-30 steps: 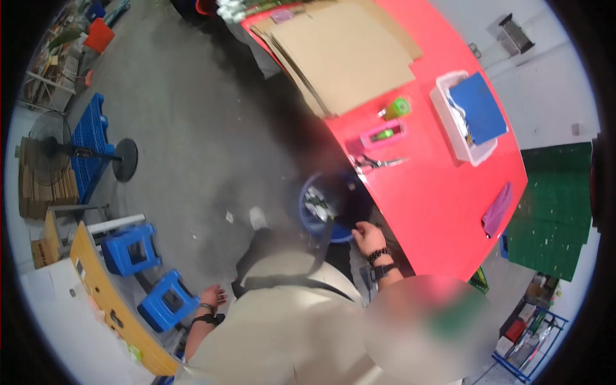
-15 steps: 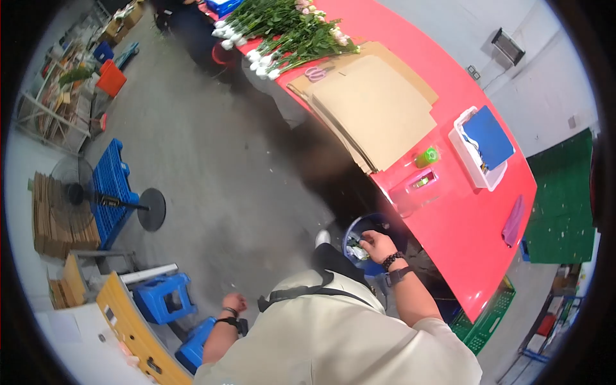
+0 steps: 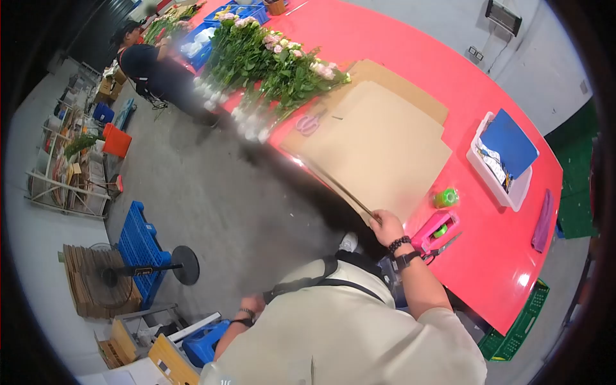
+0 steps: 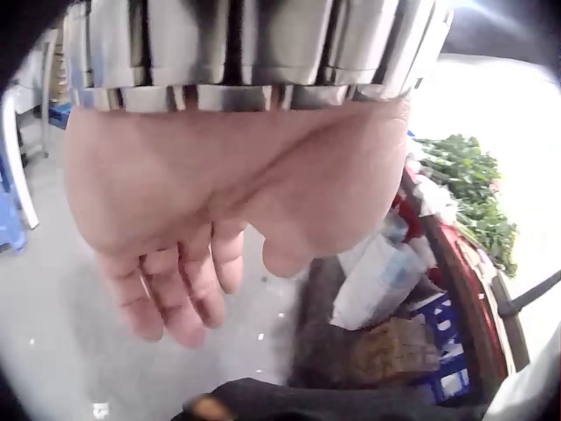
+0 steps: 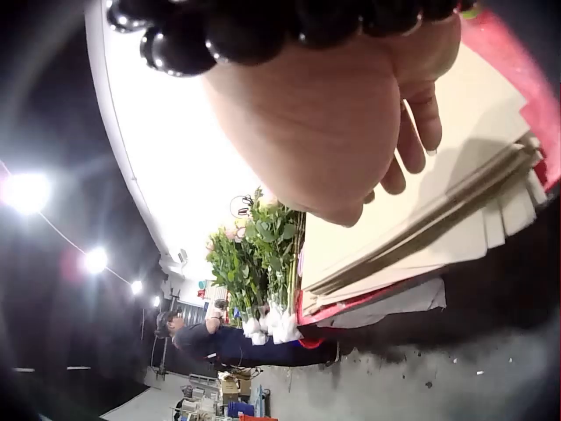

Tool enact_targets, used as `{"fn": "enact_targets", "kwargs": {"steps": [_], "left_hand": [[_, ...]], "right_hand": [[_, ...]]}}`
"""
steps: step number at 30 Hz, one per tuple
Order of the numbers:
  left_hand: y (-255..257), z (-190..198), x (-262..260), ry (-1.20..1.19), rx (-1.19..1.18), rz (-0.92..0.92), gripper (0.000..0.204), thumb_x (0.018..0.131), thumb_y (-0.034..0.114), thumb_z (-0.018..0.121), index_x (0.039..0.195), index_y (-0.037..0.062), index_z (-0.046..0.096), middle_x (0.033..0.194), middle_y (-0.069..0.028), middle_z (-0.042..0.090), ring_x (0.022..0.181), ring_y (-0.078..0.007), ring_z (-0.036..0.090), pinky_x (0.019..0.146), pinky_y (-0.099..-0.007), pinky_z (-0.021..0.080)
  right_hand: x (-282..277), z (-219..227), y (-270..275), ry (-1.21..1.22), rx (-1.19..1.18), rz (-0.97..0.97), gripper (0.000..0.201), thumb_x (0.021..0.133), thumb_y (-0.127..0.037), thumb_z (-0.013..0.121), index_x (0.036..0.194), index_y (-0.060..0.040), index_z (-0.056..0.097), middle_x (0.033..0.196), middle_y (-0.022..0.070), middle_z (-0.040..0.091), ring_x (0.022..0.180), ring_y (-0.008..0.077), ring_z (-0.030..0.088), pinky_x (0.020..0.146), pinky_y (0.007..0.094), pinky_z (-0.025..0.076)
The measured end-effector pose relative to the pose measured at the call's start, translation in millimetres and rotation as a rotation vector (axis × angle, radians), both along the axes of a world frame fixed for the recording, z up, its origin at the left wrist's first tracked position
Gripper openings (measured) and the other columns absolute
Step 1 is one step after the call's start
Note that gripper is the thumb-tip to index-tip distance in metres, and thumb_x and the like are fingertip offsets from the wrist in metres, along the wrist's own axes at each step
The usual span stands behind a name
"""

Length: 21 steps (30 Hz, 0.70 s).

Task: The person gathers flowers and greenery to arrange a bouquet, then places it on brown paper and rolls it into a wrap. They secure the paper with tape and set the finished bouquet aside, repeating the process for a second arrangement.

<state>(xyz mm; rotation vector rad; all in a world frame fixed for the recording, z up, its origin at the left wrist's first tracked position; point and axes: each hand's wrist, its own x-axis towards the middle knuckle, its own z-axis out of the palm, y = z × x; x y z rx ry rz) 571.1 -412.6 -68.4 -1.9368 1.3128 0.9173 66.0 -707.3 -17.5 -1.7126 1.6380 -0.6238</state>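
Holding the right grip (image 3: 387, 228) loosely bent, seemingly empty, at the near corner of flat tan cardboard sheets (image 3: 378, 144) stacked on the glossy red worktop (image 3: 487, 263), likely light, stiff yet creasable, best pinched there, with the left grip (image 4: 215, 206) relaxed and empty.

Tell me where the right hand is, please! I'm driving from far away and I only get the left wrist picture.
Observer: The right hand is at the near corner of the flat cardboard.
Operator: Ooh, is anything next to it?
Observer: Yes, a pink holder on the red table.
Operator: Is anybody else there?
Observer: Yes, a person in dark clothes is beside the table, past the flowers.
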Motion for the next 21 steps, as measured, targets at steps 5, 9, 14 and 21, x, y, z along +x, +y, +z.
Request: {"fn": "enact_targets", "kwargs": {"steps": [5,9,14,21], "left_hand": [[-144,-34,42,0.472,-0.420,0.435,0.028,0.094,0.021,0.068,0.116,0.0032,0.069,0.098,-0.0136,0.073,0.079,-0.0263,0.072,0.072,-0.0411,0.059],[-293,-5,18,0.541,-0.531,0.671,0.026,0.095,0.024,0.063,0.100,0.0000,0.070,0.080,-0.0082,0.069,0.069,-0.0152,0.067,0.066,-0.0339,0.054],[-490,-10,20,0.487,-0.787,0.126,0.032,0.093,0.026,0.063,0.101,-0.0016,0.076,0.087,-0.0168,0.077,0.084,-0.0298,0.075,0.078,-0.0406,0.056],[-715,5,-15,0.483,-1.040,-0.114,0.048,0.088,0.024,0.066,0.127,-0.0049,0.066,0.114,-0.0281,0.072,0.113,-0.0413,0.068,0.102,-0.0465,0.053]], "right_hand": [[-1,-12,-55,0.148,-0.087,-0.079,0.038,0.086,-0.019,0.076,0.122,-0.0058,0.070,0.124,0.0186,0.065,0.117,0.0394,0.059,0.104,0.0458,0.049],[-7,-27,-53,0.246,0.005,-0.102,0.049,0.082,-0.020,0.079,0.128,-0.0077,0.067,0.137,0.0175,0.057,0.127,0.0394,0.052,0.110,0.0466,0.045],[21,-16,-65,0.278,0.106,-0.262,0.045,0.083,-0.019,0.079,0.125,-0.0073,0.068,0.137,0.0206,0.056,0.131,0.0402,0.050,0.112,0.0464,0.044],[64,-12,-43,0.160,0.271,-0.657,0.038,0.090,-0.021,0.075,0.123,-0.0021,0.069,0.119,0.0207,0.070,0.111,0.0346,0.067,0.099,0.0444,0.053]]}}
